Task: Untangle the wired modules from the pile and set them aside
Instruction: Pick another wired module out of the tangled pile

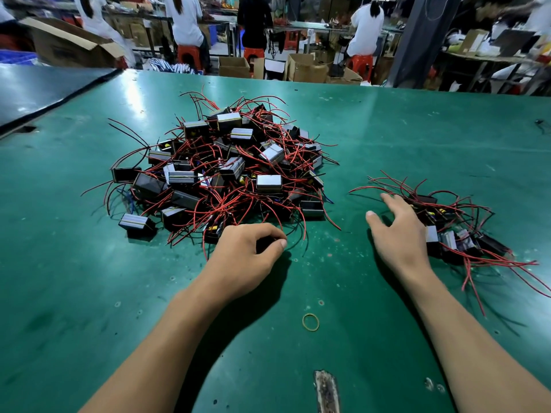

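Note:
A large pile of wired modules (226,168), small black boxes with silver faces and tangled red wires, lies on the green table (417,138) left of centre. A smaller group of modules (456,231) lies apart at the right, its red wires trailing outward. My left hand (247,254) sits at the pile's near edge with fingers and thumb curled together; whether something is inside them is hidden. My right hand (399,231) lies with straight, spread fingers on the left side of the smaller group.
A yellow rubber band (310,322) lies on the table between my forearms. A worn patch (326,391) marks the near edge. A dark table (44,90) adjoins at the far left. Beyond the far edge are cardboard boxes (307,68) and seated people (365,28).

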`<state>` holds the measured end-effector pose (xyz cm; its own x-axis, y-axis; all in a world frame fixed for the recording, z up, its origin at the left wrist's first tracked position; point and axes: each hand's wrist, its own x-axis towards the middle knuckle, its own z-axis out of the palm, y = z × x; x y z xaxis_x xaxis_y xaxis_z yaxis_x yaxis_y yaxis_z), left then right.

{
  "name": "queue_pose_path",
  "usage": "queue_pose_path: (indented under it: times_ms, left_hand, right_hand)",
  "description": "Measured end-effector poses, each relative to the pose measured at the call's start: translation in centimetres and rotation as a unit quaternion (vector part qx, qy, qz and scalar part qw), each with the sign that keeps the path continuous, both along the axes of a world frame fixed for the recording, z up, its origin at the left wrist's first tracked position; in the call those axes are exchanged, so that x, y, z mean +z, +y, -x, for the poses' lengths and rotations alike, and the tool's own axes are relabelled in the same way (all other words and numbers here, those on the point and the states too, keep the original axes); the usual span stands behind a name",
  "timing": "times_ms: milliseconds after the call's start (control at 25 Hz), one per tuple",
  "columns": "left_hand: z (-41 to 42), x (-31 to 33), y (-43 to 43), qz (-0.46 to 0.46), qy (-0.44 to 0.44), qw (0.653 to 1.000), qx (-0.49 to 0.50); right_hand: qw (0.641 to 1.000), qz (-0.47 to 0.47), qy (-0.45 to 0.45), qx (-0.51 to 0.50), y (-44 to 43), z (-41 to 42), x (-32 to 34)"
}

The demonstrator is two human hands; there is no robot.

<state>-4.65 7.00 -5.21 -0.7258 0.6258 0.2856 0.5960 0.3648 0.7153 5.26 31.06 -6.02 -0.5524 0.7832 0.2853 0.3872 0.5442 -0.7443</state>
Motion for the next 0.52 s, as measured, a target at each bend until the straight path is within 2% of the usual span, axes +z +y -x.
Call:
queue_pose_path:
  times_ms: [80,160,240,320,400,520]
  left_hand:
    - [-0.1,0.0,0.1,-0.001,-0.001,1.0,0.001]
    - [-0.1,0.1,0.1,0.001,0.001,1.0,0.0]
    - [0.0,0.1,0.2,0.004,-0.002,1.0,-0.005]
    - [0.1,0.0,0.3,-0.012,-0.023,1.0,-0.006]
    - [0.2,0.0,0.2,-0.022,-0.034,0.999,0.0]
    - [0.4,-0.1,0.1,-0.019,-0.03,0.999,0.006]
  right_hand:
    - [0.991,-0.08,0.094,0.043,-2.0,0.1,0.4]
    - [0.971,-0.138,0.135,0.144,-4.8,0.6,0.8]
    - [0.948,-0.162,0.116,0.248,-7.3,2.0,1.1]
    - [0.932,-0.177,0.1,0.3,-8.6,4.0,1.9]
    - [0.935,-0.184,0.072,0.296,-8.8,6.2,3.1]
    - [0.947,-0.172,-0.023,0.271,-8.0,8.8,4.6]
